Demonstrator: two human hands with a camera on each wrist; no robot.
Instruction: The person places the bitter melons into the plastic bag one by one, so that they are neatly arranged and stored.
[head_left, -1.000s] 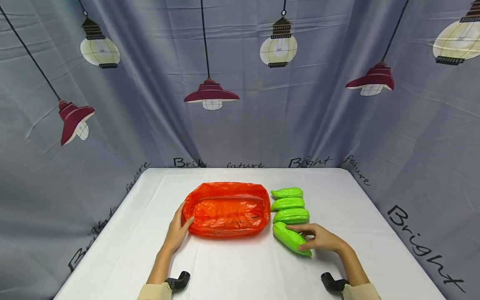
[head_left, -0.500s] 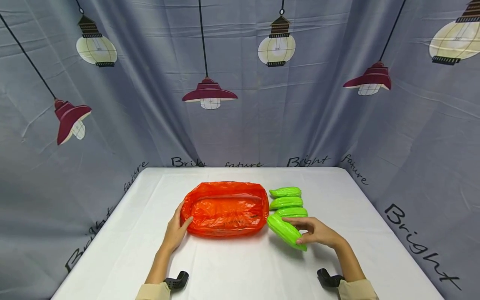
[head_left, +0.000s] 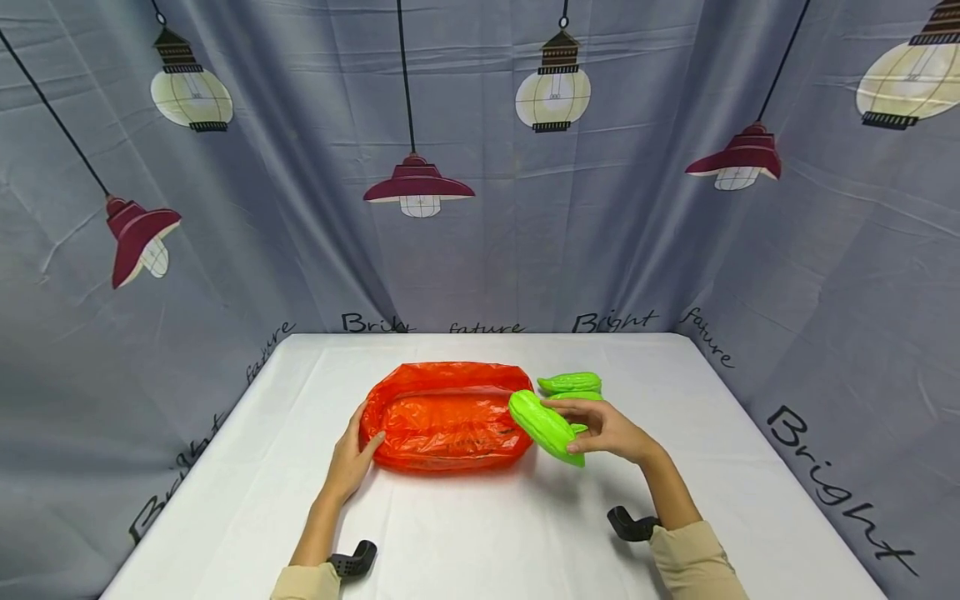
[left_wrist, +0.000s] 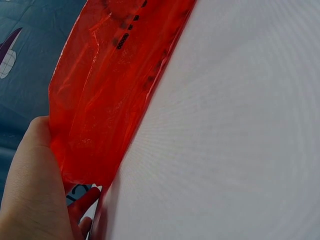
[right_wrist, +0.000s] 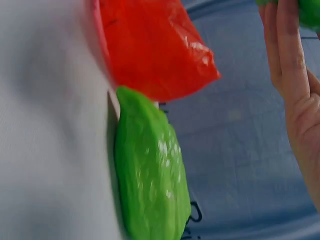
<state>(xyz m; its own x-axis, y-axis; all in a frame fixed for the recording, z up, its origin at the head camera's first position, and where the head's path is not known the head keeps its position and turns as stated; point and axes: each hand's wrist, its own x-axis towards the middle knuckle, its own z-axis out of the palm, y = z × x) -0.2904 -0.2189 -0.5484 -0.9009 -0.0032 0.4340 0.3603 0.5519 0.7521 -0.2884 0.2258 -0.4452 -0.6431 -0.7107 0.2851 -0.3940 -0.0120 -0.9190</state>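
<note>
A red plastic bag [head_left: 453, 457] [left_wrist: 100, 110] lies spread on the white table with its mouth wide, like a shallow basin. My left hand [head_left: 348, 462] [left_wrist: 37, 185] grips its left rim, thumb over the edge inside and fingers outside. Raised off the table, a bright green bitter melon [head_left: 542, 423] is pinched between thumb and fingers of my right hand [head_left: 611, 433] [right_wrist: 295, 80]. Its tip overlaps the bag's right rim in the head view. In the right wrist view only part of this held melon [right_wrist: 311, 12] shows, at the upper right corner.
More bitter melons lie in a column right of the bag: the farthest [head_left: 572, 382] shows whole, others are partly hidden behind my right hand. One melon [right_wrist: 150, 175] fills the lower middle of the right wrist view. A grey printed curtain [head_left: 480, 267] surrounds the table [head_left: 450, 542].
My right hand has lifted the nearest bitter melon off the table and carried it up and left to the bag's right rim. My left hand keeps its place on the bag.
</note>
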